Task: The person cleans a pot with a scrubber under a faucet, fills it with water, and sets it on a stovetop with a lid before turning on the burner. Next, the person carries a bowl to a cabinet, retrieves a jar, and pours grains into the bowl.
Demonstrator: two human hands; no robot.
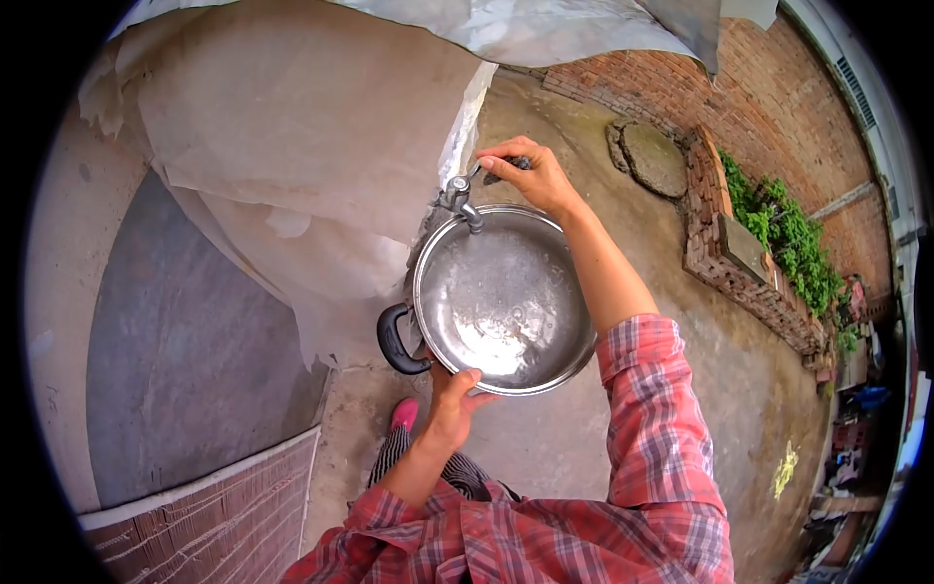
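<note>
The pot is held beneath the tap, rim clasped in the left grip, the right grip pinching the lever; positioning looks done, some water seems inside, what remains is unclear.

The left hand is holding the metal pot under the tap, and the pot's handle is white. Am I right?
Not quite: the handle is black, as the head view shows. The left hand is indeed holding the metal pot under the tap.
</note>
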